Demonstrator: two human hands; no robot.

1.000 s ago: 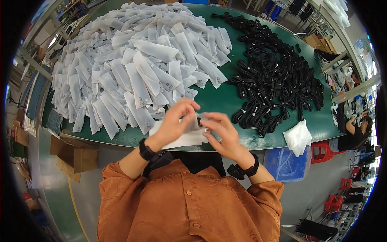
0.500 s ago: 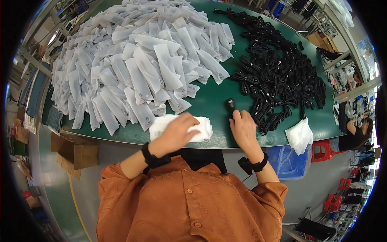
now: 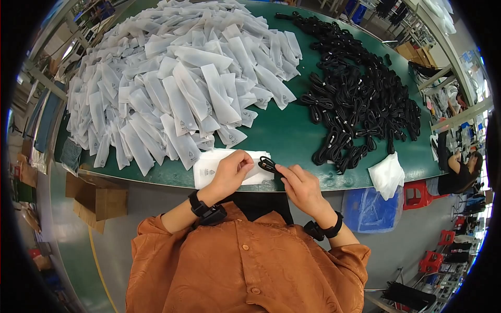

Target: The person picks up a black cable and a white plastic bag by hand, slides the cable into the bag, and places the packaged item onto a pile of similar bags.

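Note:
My right hand (image 3: 301,187) pinches a coiled black cable (image 3: 268,165) at the table's near edge. Its end meets the mouth of a white frosted bag (image 3: 213,166), the top one of a small stack. My left hand (image 3: 230,172) rests on that bag and holds its opening with the fingertips. A big heap of filled white bags (image 3: 172,83) covers the left of the green table (image 3: 284,133). A pile of coiled black cables (image 3: 360,99) lies to the right.
A crumpled white bag bundle (image 3: 387,175) sits at the right near edge. Below the table stand a blue bin (image 3: 368,210), cardboard boxes (image 3: 96,198) and red stools (image 3: 415,194). Another person (image 3: 459,169) sits at far right.
My right hand took a coiled cable from the black pile and brought it left to the bag stack. My left hand shifted to the top bag's opening.

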